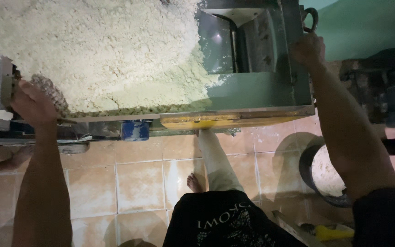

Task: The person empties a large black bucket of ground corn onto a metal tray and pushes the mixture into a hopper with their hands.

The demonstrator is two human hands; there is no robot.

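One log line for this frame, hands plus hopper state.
left hand: on hopper's left edge | right hand: gripping right wall | green hopper: heaped with pale crumbly meal | bucket: on tiled floor

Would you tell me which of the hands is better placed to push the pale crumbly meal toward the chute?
The left hand: it rests at the edge of the meal. The right hand grips the hopper's far wall.
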